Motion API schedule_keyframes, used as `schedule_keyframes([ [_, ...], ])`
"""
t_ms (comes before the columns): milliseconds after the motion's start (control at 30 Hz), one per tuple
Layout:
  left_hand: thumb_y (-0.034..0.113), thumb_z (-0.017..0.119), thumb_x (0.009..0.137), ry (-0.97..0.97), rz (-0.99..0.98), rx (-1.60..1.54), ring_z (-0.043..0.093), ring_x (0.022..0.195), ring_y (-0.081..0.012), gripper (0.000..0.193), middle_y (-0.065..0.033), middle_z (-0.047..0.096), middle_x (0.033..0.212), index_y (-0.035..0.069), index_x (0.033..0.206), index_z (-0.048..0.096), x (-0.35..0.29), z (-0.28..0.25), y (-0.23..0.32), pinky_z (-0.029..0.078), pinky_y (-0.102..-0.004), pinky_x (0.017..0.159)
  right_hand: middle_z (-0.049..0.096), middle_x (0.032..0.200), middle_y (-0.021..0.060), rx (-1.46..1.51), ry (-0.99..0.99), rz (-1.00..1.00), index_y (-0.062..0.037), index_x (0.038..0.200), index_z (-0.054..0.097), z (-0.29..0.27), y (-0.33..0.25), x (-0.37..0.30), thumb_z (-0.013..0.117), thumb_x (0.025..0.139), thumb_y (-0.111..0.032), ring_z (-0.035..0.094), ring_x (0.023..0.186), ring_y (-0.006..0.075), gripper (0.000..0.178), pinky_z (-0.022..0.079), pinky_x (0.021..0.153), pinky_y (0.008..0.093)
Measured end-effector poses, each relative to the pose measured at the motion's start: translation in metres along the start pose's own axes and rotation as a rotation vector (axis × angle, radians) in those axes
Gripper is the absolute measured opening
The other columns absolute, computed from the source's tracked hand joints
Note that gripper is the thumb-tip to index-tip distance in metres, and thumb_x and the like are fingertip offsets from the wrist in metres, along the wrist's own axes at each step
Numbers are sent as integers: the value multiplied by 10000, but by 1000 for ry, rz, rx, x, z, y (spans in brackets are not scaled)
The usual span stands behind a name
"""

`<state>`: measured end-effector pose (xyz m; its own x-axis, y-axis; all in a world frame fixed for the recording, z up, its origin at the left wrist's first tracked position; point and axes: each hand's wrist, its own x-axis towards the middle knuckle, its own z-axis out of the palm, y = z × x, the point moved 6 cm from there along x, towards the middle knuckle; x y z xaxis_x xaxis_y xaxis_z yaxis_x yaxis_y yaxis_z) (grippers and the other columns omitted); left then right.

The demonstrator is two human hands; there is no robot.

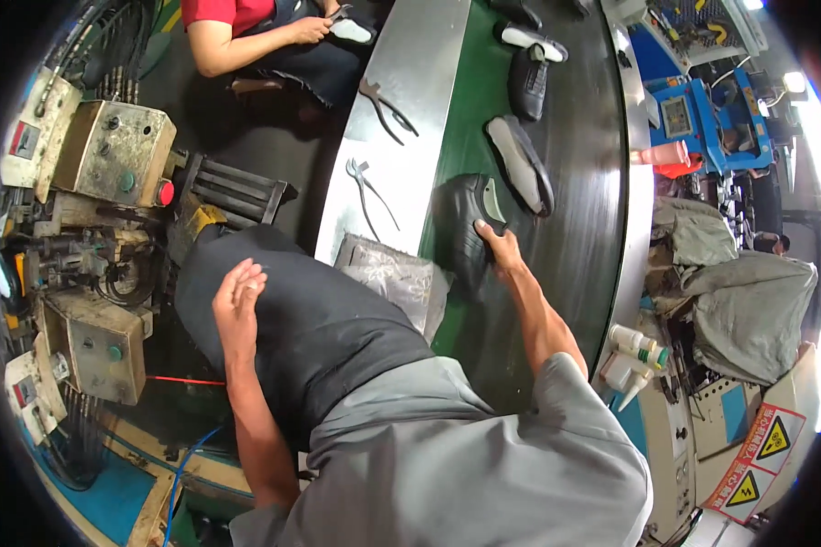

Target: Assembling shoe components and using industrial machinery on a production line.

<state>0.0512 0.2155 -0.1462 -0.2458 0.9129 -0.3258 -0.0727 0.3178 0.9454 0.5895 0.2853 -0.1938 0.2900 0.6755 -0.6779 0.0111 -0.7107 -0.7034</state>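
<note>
Ledge, two pliers (shoe in hand)

White bottles sit near a grey cover.

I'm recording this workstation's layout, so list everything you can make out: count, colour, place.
belt: 1, dark, greenish left side, centre
ledge: 1, silver, left of belt
hand tools: 2, metallic, on ledge
patterned bundle: 1, grey, ledge's near end
co-worker: 1, red sleeve, upper left
control boxes: 2, beige, left
covers: 2, grey, right
other shoes: several, black, along belt
held shoe: 1, black, over belt
right grip: 1, bare, on held shoe
left grip: 1, bare, above lap
</note>
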Motion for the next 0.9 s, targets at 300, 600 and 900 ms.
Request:
schedule_keyframes([
  [300, 190, 806, 1008, -148, 294, -238, 599, 1395, -264, 777, -190, 554, 1586, 50, 1676, 434, 41, 83, 124, 490, -392, 1167, 738, 1352, 251, 856, -1214, 452, -48, 1511, 629, 264, -42, -90, 594, 1028, -719, 761, 1144, 405, 828, 640, 1002, 515],
  [600, 136, 733, 1031, 333, 410, 188, 726, 1127, -298, 326, -177, 749, 1223, -15, 1319, 717, -33, -41, 100, 556, -374, 994, 509, 1650, 263, -256, -1110, -473, 9, 1674, 413, 340, -78, -167, 715, 1024, -589, 514, 1515, 307, 933, 444, 1237, 457],
  [900, 156, 773, 1021, 129, 362, 552, 707, 991, -377, 239, -168, 721, 1059, 33, 1225, 772, -23, -82, 95, 554, -432, 869, 754, 893, 278, -762, -927, -1063, 102, 1355, 703, 386, -103, -217, 771, 1015, -331, 736, 744, 259, 554, 573, 716, 400],
])
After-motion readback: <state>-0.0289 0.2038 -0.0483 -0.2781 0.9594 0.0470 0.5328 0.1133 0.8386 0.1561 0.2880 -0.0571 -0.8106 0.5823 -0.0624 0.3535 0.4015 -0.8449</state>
